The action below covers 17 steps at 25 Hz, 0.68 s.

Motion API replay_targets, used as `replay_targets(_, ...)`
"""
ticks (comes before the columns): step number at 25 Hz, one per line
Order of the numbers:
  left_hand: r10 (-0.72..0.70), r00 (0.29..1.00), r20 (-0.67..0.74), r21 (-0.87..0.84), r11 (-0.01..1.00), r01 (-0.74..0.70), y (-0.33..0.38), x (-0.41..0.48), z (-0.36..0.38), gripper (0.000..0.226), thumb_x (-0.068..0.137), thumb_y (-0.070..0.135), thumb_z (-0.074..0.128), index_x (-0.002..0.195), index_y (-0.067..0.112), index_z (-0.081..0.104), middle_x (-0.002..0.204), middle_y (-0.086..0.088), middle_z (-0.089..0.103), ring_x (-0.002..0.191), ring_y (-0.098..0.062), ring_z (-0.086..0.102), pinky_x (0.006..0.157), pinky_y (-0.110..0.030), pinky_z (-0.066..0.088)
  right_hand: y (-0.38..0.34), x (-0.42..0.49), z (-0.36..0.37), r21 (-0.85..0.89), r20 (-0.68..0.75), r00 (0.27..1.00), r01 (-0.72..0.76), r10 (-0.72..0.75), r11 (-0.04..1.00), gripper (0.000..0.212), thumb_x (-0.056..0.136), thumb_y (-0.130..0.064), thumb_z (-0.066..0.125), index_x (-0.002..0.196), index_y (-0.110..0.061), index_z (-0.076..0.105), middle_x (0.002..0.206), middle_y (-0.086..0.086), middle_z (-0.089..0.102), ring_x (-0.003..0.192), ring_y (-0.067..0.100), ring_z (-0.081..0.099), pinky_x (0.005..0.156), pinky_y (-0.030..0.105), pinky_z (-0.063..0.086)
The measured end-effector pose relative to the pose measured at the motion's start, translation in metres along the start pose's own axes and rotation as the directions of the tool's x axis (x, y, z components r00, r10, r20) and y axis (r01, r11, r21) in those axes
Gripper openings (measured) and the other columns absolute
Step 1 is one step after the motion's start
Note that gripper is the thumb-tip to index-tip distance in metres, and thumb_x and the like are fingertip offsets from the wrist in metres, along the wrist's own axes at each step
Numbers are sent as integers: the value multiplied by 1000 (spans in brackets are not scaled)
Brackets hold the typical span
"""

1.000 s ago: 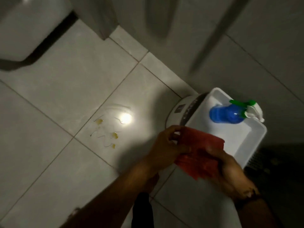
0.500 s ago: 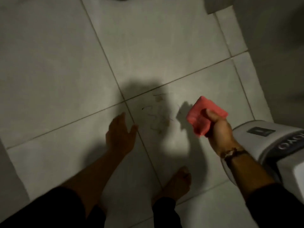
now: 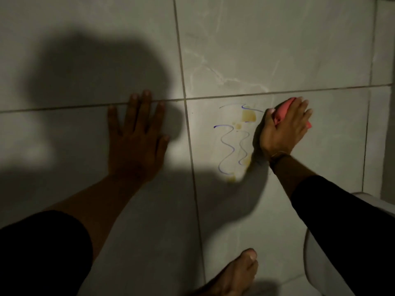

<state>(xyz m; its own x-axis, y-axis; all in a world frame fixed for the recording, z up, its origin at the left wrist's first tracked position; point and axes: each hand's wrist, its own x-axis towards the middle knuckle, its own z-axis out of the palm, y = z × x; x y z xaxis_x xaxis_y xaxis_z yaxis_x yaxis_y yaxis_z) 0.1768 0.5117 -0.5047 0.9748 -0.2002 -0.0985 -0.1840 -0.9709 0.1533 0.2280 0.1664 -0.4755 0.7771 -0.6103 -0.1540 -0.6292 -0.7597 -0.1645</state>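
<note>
Red cloth [image 3: 284, 112] clutched under right hand [image 3: 282, 131], on floor tile [image 3: 320, 146].

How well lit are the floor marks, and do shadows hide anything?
Head view: a bright patch lights the blue squiggles and yellow stains, sharp beside the right hand gripping the red cloth. Head view: a shadow darkens the left hand, flat on the floor, yet its outline shows.

Head view, downward (near floor [image 3: 277, 50])
</note>
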Motion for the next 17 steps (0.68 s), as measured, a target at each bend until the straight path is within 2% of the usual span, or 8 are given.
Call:
replay_targets(2, 8, 999, -38, -1, 1000, -8, 1, 1, 7, 75, 106, 51, 29, 173, 23, 13, 183, -13, 5, 169, -37, 8, 130, -70, 1, -40, 3, 12, -18, -61, 998, -28, 27, 999, 85, 101, -50, 41, 171, -8, 19, 181, 17, 17, 169, 39, 12, 136, 60, 14)
replay_targets(4, 11, 999, -46, -2, 1000, -11, 1, 1, 9, 75, 105, 51, 28, 173, 24, 13, 183, -13, 5, 169, -37, 7, 130, -70, 1, -81, -27, 32, -42, -80, 968, 236, -239, 971, 83, 102, -51, 39, 170, -7, 21, 180, 17, 19, 168, 39, 17, 136, 61, 14)
replay_targets(5, 8, 999, -51, -8, 1000, -9, 0, 1, 9, 75, 106, 51, 28, 173, 24, 13, 183, -13, 5, 169, -37, 7, 130, -70, 1, -91, -57, 41, -68, -56, 908, 412, -416, 909, 82, 104, -53, 37, 171, -9, 18, 181, 14, 15, 168, 37, 16, 137, 60, 12)
replay_targets(7, 4, 999, -45, -22, 1000, -5, 1, 1, 6, 75, 105, 50, 30, 173, 23, 14, 183, -13, 6, 169, -37, 8, 130, -70, 0, -73, -125, 47, -55, 106, 816, 576, -569, 816, 85, 104, -57, 36, 173, -18, 7, 182, 3, 5, 171, 29, 3, 139, 54, 7)
replay_targets(10, 2, 999, -43, -33, 999, -4, 2, 0, 2, 77, 104, 49, 34, 174, 23, 14, 182, -14, 9, 169, -38, 11, 130, -70, 1, -17, -145, 18, -55, 260, 835, 514, -485, 856, 85, 103, -56, 33, 173, -20, 1, 183, 5, -6, 170, 25, -12, 138, 57, 6)
replay_targets(14, 12, 998, -58, -49, 999, -15, 4, 1, 3, 75, 105, 48, 33, 174, 23, 15, 182, -14, 9, 169, -39, 11, 130, -71, 2, -88, -47, 23, -16, 33, 939, 342, -342, 939, 80, 104, -47, 47, 170, -10, 22, 180, 18, 20, 168, 40, 13, 133, 65, 18)
replay_targets(15, 12, 998, -66, -52, 999, -16, 4, 1, 5, 75, 104, 47, 33, 173, 23, 16, 182, -14, 9, 169, -39, 11, 130, -70, 1, -118, -40, 32, -53, -6, 904, 426, -427, 903, 78, 104, -47, 47, 169, -10, 25, 179, 19, 23, 167, 41, 16, 133, 65, 20)
replay_targets(17, 9, 997, -81, -67, 998, -14, 2, 1, 7, 74, 104, 45, 36, 173, 25, 18, 182, -13, 12, 168, -38, 12, 130, -69, 0, -136, -71, 54, -100, 21, 721, 691, -693, 716, 75, 106, -50, 41, 169, -12, 28, 178, 17, 26, 167, 40, 17, 133, 63, 19)
